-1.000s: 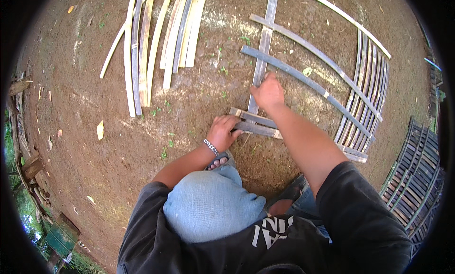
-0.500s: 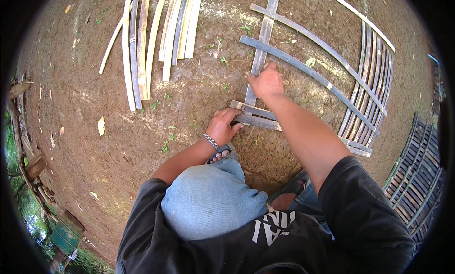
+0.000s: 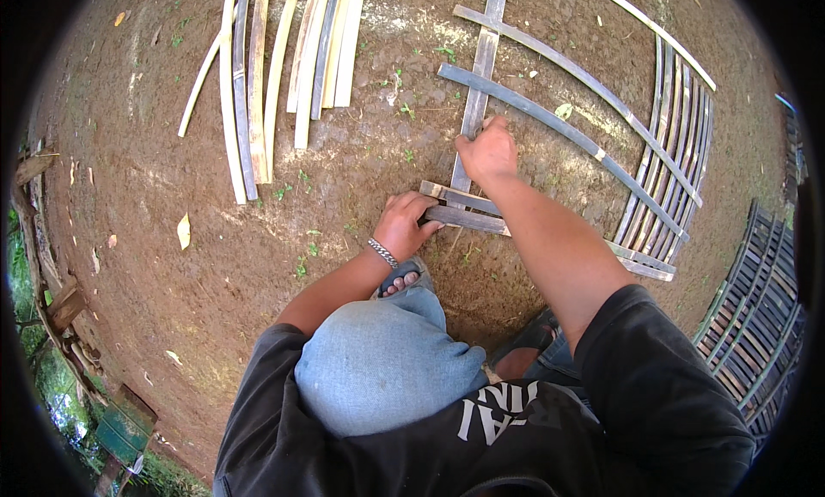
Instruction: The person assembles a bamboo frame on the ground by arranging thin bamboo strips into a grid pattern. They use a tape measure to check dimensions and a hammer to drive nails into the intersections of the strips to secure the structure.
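A dark bamboo slat point(image 3: 474, 110) runs away from me across the dirt, and my right hand point(image 3: 488, 153) is closed around its edge partway along. At its near end, two short-looking crosswise slats lie side by side, a farther slat point(image 3: 464, 196) and a nearer slat point(image 3: 468, 219). My left hand point(image 3: 406, 225) is closed on their left ends, thumb on the near side and fingers over the top. Two long curved slats, a nearer grey slat point(image 3: 534, 108) and a farther slat point(image 3: 559, 57), cross the upright slat beyond my right hand. My right forearm hides part of the near slats.
Close-set slats point(image 3: 660, 153) lie across the long ones on the right. Loose pale and dark bamboo strips point(image 3: 258, 93) rest at the upper left. A finished-looking slatted panel point(image 3: 748, 317) lies at the far right. My bent knee point(image 3: 387, 368) rises between my arms.
The near end of the upright slat and the nearer crosswise slat have shifted slightly to the right. Both hands keep their hold, with my right hand moving a little with the slat.
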Motion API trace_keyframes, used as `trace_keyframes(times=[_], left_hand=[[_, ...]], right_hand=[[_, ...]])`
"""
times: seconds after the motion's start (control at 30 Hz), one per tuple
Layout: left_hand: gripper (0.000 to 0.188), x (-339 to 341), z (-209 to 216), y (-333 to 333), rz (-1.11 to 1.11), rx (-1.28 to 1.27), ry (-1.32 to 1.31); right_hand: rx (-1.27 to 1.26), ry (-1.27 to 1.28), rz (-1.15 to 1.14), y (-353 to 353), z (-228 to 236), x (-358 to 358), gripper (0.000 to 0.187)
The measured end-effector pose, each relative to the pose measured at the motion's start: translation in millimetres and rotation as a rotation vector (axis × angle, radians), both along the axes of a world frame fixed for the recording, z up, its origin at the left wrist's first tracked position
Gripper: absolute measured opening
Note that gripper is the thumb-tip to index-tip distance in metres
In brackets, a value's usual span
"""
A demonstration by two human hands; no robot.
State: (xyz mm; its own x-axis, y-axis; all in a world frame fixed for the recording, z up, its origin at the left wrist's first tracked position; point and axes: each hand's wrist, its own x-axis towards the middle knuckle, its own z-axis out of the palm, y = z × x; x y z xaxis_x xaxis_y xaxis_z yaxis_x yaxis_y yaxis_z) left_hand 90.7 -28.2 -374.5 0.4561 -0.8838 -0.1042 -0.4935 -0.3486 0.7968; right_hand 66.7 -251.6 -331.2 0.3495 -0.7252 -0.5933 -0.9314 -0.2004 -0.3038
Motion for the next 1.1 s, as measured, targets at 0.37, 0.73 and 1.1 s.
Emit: trace_keyframes(times=[0.37,0.73,1.1], left_hand=[[0.044,0,-2,0,-0.005,-0.025,-0.046],[0.054,-5,10,9,0.001,0.009,-0.136],[0.033,-9,30,4,-0.314,-0.097,-0.144]], right_hand=[[-0.024,-0.026,-0.063,7,-2,-1,0.060],[0.039,-0.083,0.052,-9,7,-24,0.061],[0.046,-0.006,0.298,11,56,-253,0.046]])
